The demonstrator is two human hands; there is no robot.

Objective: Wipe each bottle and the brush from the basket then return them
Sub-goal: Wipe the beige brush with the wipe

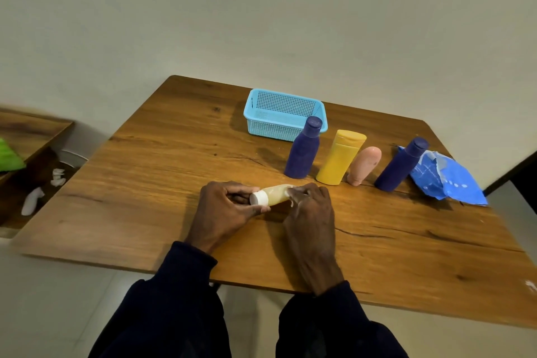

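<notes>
Dark sleeves (pixel 186 299) are seen nearest, at the near edge of the table (pixel 145 183). A small pale bottle (pixel 276 193) is held lying sideways above the table's middle, so it can be rubbed all round. The left hand (pixel 225 212) is closed on its white cap end. The right hand (pixel 309 209) is pinched on its other end. Whether a wipe is held cannot be told. Four more bottles are stood in a row near the empty blue basket (pixel 283 115), waiting. No brush can be made out.

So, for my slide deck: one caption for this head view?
Both hands hold a cream bottle over the table; four containers stand beside an empty blue basket.
</notes>
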